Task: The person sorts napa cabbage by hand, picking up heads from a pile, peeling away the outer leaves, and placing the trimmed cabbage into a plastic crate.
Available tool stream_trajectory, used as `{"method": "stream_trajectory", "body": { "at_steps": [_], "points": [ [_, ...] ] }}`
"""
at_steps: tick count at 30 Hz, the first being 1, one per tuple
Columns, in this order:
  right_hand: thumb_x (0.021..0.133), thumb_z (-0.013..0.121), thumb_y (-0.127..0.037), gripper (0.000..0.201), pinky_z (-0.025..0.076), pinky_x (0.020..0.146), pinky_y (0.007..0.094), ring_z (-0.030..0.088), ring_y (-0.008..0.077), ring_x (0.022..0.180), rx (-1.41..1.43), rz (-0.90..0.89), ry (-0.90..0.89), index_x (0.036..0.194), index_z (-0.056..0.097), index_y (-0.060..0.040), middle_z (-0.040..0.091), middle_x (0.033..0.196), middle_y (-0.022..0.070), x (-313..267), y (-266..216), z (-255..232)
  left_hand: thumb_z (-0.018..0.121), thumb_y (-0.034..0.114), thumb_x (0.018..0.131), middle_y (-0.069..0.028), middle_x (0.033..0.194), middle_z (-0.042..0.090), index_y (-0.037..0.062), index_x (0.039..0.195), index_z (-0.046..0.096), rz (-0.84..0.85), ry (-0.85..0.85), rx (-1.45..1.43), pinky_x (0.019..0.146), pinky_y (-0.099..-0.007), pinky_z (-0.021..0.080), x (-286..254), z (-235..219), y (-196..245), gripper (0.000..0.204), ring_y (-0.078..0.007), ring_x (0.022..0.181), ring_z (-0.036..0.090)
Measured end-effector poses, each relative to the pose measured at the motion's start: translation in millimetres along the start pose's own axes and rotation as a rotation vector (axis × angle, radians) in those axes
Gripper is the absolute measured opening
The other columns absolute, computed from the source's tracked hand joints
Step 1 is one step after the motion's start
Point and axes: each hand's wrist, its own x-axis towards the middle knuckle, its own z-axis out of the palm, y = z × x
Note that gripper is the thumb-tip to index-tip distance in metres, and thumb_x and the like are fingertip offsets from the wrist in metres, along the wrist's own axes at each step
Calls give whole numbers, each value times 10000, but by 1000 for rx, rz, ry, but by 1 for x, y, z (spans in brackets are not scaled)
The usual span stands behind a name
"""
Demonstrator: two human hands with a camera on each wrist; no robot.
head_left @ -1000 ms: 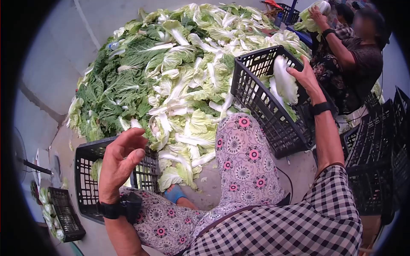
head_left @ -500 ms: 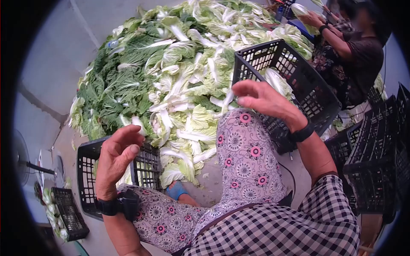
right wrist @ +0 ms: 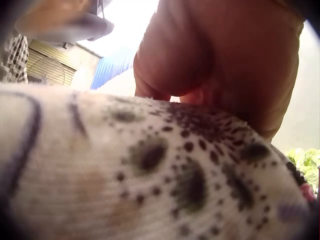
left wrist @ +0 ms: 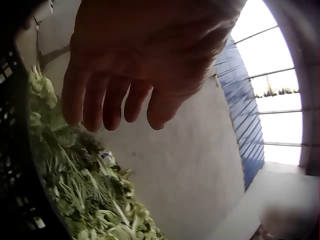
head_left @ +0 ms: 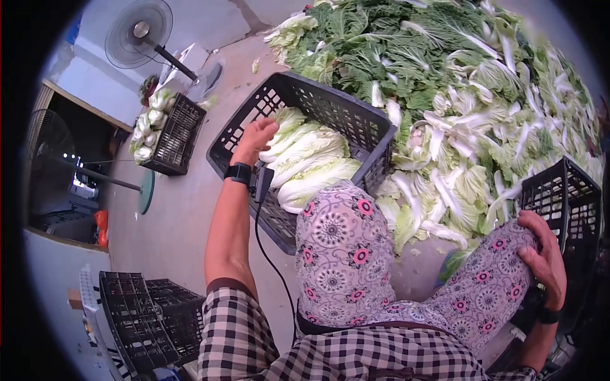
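My left hand (head_left: 255,138) hovers at the near left side of a black plastic crate (head_left: 378,152), holding nothing. In the left wrist view its fingers (left wrist: 114,105) hang extended and slightly apart. Several napa cabbages (head_left: 314,155) lie side by side in the crate, pale green with white stems, close by the hand. On my right knee, over the patterned trousers (head_left: 486,286), rests my right hand (head_left: 545,257), with its fingers draped over the kneecap. The right wrist view shows that hand (right wrist: 225,60) against the cloth, its fingertips mostly hidden.
A large heap of loose cabbage leaves (head_left: 445,95) spreads ahead and to the right. Another black crate (head_left: 549,190) stands beside my right knee. Further left are a smaller crate (head_left: 178,136) beside cabbages, a standing fan (head_left: 141,32) and stacked crates (head_left: 143,311). A cable (head_left: 276,267) trails from the left wrist.
The view has swung left, bringing the left crate to the middle. My right hand first let go of a cabbage in the right crate, then came back to the knee. The left hand moved over the left crate.
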Motion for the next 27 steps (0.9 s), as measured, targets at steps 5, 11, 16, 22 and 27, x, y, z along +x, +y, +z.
{"method": "stream_trajectory", "body": {
  "at_steps": [5,11,16,22,27],
  "points": [
    [739,672,-493,678,321,1019,365,470,297,1180,33,137,46,1131,550,46,520,1223,187,15,-4,8,699,340,734,-196,945,663,-61,996,644,-38,80,432,745,-362,495,37,-10,-128,482,-273,866,647],
    [695,670,-610,811,365,955,340,498,224,1067,14,285,40,1164,535,37,537,1143,141,43,-4,15,844,399,533,-185,1028,653,-56,1173,521,-398,-18,383,777,-350,496,32,7,-140,849,-259,915,649],
    [680,675,-591,794,378,939,345,518,241,1046,-2,343,25,1152,547,36,552,1118,154,59,-7,16,876,376,476,-185,1161,607,0,1219,517,-360,-142,522,929,-328,443,41,13,-179,908,-293,1098,577],
    [682,659,-559,741,415,885,357,556,266,982,-80,280,63,1111,559,38,581,1061,166,57,3,17,890,422,468,-134,964,676,22,1114,611,-280,-7,898,773,-357,500,43,7,-175,809,-280,899,643],
    [689,665,-551,727,420,881,356,562,270,975,-84,241,80,1113,561,31,586,1052,171,50,12,13,817,504,611,-112,869,662,-40,1022,630,-552,-9,74,555,-387,483,43,-2,-175,708,-232,704,596]
  ]
}}
